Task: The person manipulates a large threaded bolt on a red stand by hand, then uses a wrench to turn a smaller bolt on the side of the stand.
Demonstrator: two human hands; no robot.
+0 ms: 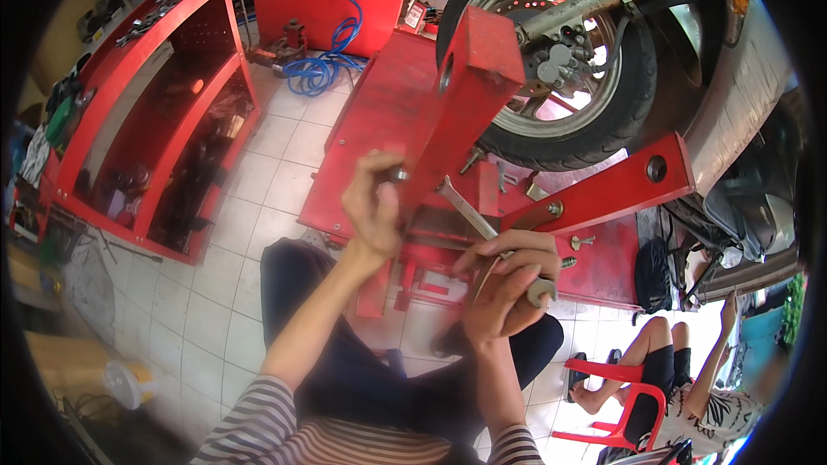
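My right hand is closed round a silver combination wrench. Its far end reaches the lower part of the upright red steel post, and its other end sticks out below my fingers. On the post's left side my left hand has its fingers curled about a small silver metal piece, which looks like a bolt head or nut. A red steel arm with a round hole angles off to the right, a bolt and nut in its side. Blur hides the exact contact at both hands.
A motorcycle wheel stands just beyond the post, on a red lift platform. Loose bolts lie on the platform. A red tool cart is at left, with a blue hose behind. A person sits on a red chair at lower right.
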